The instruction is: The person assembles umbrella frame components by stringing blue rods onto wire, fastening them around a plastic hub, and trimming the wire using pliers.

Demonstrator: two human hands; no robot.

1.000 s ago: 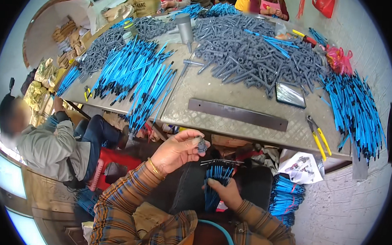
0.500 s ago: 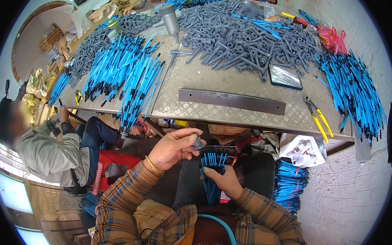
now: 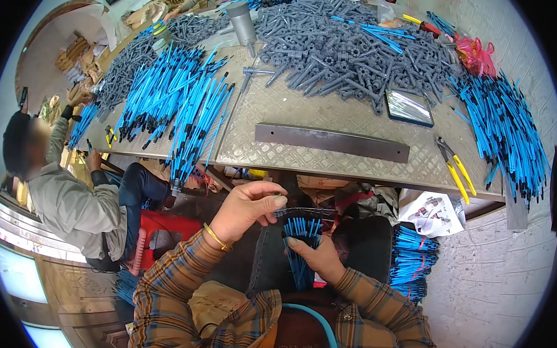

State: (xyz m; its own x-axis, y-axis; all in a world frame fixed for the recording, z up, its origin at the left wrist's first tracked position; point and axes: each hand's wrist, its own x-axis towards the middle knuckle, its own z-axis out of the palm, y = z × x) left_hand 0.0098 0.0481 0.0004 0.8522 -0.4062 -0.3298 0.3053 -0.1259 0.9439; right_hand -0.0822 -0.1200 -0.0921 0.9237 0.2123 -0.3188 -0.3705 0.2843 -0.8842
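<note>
My left hand (image 3: 243, 210) is closed, thumb and fingers pinching a small grey piece (image 3: 280, 212) that is mostly hidden by the fingertips. Thin dark strands (image 3: 311, 211) stretch rightward from it, just above the blue tubes; whether they are joined to the piece is hard to make out. Wrapped around an upright bundle of thin blue tubes (image 3: 302, 226) is my right hand (image 3: 320, 258), its thumb pressed across the front. The tubes' upper ends fan out above that thumb. Both hands are over my lap, in front of the table's near edge.
A metal bar (image 3: 331, 143) lies along the table's (image 3: 244, 113) front, with yellow-handled pliers (image 3: 456, 168) to its right. Grey plastic parts (image 3: 352, 53) form a large heap behind. Blue tubes (image 3: 504, 128) are piled right and left. A co-worker (image 3: 81, 203) sits at the left.
My left hand has turned slightly, its fingers now covering more of the grey piece. My right hand keeps its place. The co-worker at the left has raised an arm toward the table's far left side.
</note>
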